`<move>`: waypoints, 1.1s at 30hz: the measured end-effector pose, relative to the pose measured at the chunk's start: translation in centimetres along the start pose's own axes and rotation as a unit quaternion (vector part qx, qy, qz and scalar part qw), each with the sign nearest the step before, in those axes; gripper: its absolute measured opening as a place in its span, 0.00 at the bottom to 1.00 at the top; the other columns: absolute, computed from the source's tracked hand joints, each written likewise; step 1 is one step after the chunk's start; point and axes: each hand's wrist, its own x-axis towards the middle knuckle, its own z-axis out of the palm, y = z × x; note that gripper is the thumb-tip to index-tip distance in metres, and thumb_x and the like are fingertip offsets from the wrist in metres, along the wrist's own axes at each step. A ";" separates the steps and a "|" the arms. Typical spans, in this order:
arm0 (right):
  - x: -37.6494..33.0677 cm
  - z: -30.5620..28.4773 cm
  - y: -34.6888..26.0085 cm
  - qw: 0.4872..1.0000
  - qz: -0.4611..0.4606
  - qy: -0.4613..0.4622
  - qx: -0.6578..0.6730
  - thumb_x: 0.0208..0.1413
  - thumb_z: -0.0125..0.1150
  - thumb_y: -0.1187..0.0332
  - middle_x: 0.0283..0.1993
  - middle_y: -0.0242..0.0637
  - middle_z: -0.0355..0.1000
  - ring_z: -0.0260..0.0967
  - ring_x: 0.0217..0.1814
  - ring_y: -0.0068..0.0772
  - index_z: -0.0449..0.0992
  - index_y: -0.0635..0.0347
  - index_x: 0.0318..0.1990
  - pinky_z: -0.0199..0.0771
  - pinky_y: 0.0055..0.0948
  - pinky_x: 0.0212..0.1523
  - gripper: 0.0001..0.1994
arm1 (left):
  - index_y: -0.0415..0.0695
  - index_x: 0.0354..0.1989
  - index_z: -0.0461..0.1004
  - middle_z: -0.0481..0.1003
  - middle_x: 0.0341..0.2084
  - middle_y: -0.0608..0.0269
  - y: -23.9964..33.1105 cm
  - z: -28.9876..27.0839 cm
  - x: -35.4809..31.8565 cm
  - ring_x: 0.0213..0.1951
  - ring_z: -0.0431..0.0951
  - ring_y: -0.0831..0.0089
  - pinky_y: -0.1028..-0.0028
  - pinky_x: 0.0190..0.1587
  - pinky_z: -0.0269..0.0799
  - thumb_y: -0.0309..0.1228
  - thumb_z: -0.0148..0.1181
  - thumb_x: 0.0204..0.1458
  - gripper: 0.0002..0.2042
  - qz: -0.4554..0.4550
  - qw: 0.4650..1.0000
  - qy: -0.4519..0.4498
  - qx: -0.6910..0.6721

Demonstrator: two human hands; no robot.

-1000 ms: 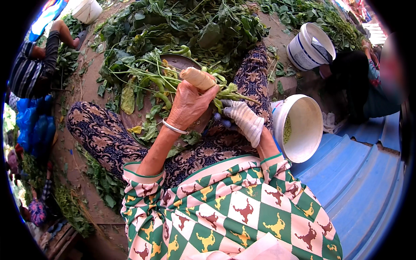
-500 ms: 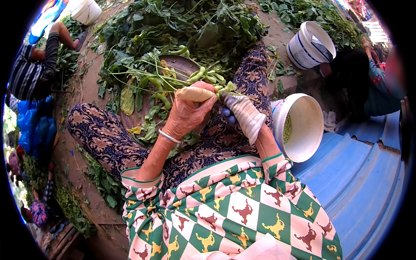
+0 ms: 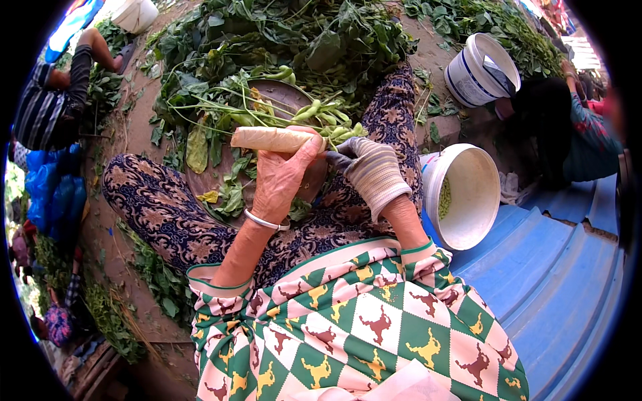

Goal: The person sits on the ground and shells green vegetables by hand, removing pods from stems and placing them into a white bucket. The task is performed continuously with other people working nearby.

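– Along the left edge, what can you make out?
– A person in a striped shirt (image 3: 37, 107), cut off by the dark rim, and shiny blue bags (image 3: 55, 194).
– And the middle?
– On the far side, a leafy heap (image 3: 267, 40) covers part of a round brown tray (image 3: 284, 93). Nearer, the bare left hand (image 3: 276, 182) is bent, thumb against a pale tan cylinder (image 3: 271, 140). Whether that is gripped or worn on a finger, I cannot tell.
– Where are the green pods (image 3: 309, 110)?
– Just beyond the hands, on stems that pass behind the cylinder, so any grip there is hidden.
– The right hand (image 3: 376, 172)?
– Gloved, its dark fingertips bunched beside the left thumb; I cannot tell whether they pinch anything.
– Farther right?
– A white bucket (image 3: 478, 200), its green contents (image 3: 445, 198) half hidden by the rim; beyond, another bucket (image 3: 463, 81) and a partly blurred person (image 3: 588, 144).
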 end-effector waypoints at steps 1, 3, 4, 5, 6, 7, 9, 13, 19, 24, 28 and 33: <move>-0.1 0.0 -0.2 0.999 -0.012 0.010 -0.028 0.47 0.65 0.58 0.26 0.43 0.74 0.72 0.28 0.41 0.78 0.58 0.30 0.72 0.33 0.30 0.12 | 0.40 0.34 0.75 0.74 0.27 0.70 0.0 0.0 0.0 0.30 0.73 0.83 0.83 0.33 0.69 0.25 0.61 0.49 0.05 -0.001 1.000 0.002 -0.002; -0.2 0.1 -0.3 0.998 -0.039 0.015 -0.052 0.47 0.64 0.57 0.26 0.44 0.74 0.72 0.29 0.43 0.77 0.58 0.30 0.71 0.35 0.32 0.13 | 0.40 0.34 0.74 0.74 0.26 0.70 0.0 0.0 0.0 0.29 0.72 0.83 0.83 0.33 0.69 0.25 0.61 0.49 0.05 0.007 1.000 0.004 0.004; -0.2 0.1 -0.5 0.996 -0.054 0.017 -0.062 0.47 0.63 0.57 0.26 0.44 0.73 0.72 0.30 0.44 0.77 0.58 0.30 0.71 0.36 0.32 0.13 | 0.40 0.34 0.74 0.74 0.26 0.70 -0.1 0.0 -0.1 0.29 0.72 0.83 0.83 0.33 0.68 0.25 0.60 0.49 0.05 0.017 1.000 0.006 0.013; -0.2 0.1 -0.9 0.997 -0.029 -0.015 -0.063 0.48 0.62 0.56 0.28 0.44 0.74 0.72 0.31 0.46 0.77 0.57 0.31 0.71 0.37 0.34 0.13 | 0.40 0.34 0.74 0.74 0.26 0.70 -0.3 -0.1 -0.2 0.29 0.72 0.83 0.83 0.32 0.68 0.24 0.60 0.49 0.05 0.026 0.999 0.008 0.021; -0.1 -0.2 -1.2 0.997 0.002 -0.044 -0.067 0.49 0.60 0.55 0.29 0.45 0.74 0.72 0.33 0.47 0.77 0.56 0.32 0.71 0.39 0.36 0.13 | 0.40 0.34 0.74 0.73 0.26 0.70 -0.4 0.1 -0.1 0.29 0.72 0.83 0.83 0.32 0.68 0.24 0.60 0.49 0.05 0.045 0.998 0.008 0.043; 0.0 -0.5 -1.4 0.994 0.032 -0.072 -0.071 0.50 0.58 0.55 0.30 0.45 0.74 0.71 0.35 0.48 0.76 0.55 0.33 0.70 0.40 0.38 0.14 | 0.40 0.33 0.74 0.73 0.26 0.70 -0.6 0.3 0.0 0.28 0.72 0.83 0.83 0.32 0.68 0.24 0.60 0.49 0.05 0.064 0.996 0.010 0.065; 0.1 -0.4 -1.2 0.993 0.022 -0.080 -0.089 0.50 0.57 0.56 0.30 0.46 0.73 0.71 0.35 0.49 0.76 0.56 0.32 0.70 0.41 0.38 0.13 | 0.40 0.33 0.73 0.73 0.25 0.70 -0.9 0.4 0.0 0.28 0.72 0.83 0.82 0.32 0.68 0.24 0.60 0.49 0.04 0.096 0.990 0.009 0.099; 0.2 0.0 -1.1 0.992 -0.020 -0.064 -0.105 0.51 0.55 0.60 0.31 0.47 0.73 0.71 0.36 0.51 0.74 0.58 0.32 0.70 0.43 0.38 0.11 | 0.40 0.32 0.71 0.72 0.23 0.69 -0.9 0.7 -0.3 0.26 0.72 0.82 0.80 0.30 0.68 0.23 0.59 0.49 0.04 0.136 0.979 0.006 0.151; -0.1 1.0 -0.3 0.995 -0.025 -0.039 -0.091 0.52 0.54 0.62 0.30 0.48 0.73 0.71 0.35 0.53 0.73 0.59 0.31 0.70 0.44 0.36 0.10 | 0.39 0.31 0.69 0.70 0.19 0.63 -1.8 1.2 0.1 0.23 0.73 0.74 0.75 0.27 0.68 0.22 0.58 0.47 0.05 0.234 0.939 0.004 0.251; 0.2 2.3 0.5 0.993 0.029 -0.052 0.102 0.54 0.53 0.61 0.24 0.45 0.72 0.71 0.27 0.45 0.74 0.61 0.30 0.69 0.38 0.29 0.12 | 0.40 0.32 0.70 0.71 0.20 0.67 -1.7 0.0 0.5 0.25 0.73 0.79 0.77 0.28 0.68 0.23 0.58 0.48 0.04 0.164 0.965 0.012 0.204; -0.2 0.5 0.2 0.884 0.219 -0.133 0.391 0.58 0.50 0.60 0.19 0.31 0.68 0.61 0.15 0.21 0.73 0.62 0.29 0.61 0.23 0.16 0.14 | 0.40 0.33 0.70 0.71 0.22 0.69 -1.1 -0.5 0.8 0.26 0.70 0.83 0.81 0.30 0.68 0.23 0.57 0.50 0.04 0.097 0.987 -0.032 0.122; 0.6 1.3 1.6 0.975 -0.021 -0.144 0.168 0.56 0.46 0.70 0.23 0.38 0.71 0.68 0.20 0.31 0.73 0.61 0.32 0.67 0.29 0.19 0.08 | 0.40 0.33 0.71 0.71 0.24 0.70 -0.2 -0.3 0.3 0.29 0.70 0.85 0.81 0.33 0.68 0.22 0.58 0.49 0.04 0.143 0.963 -0.083 0.211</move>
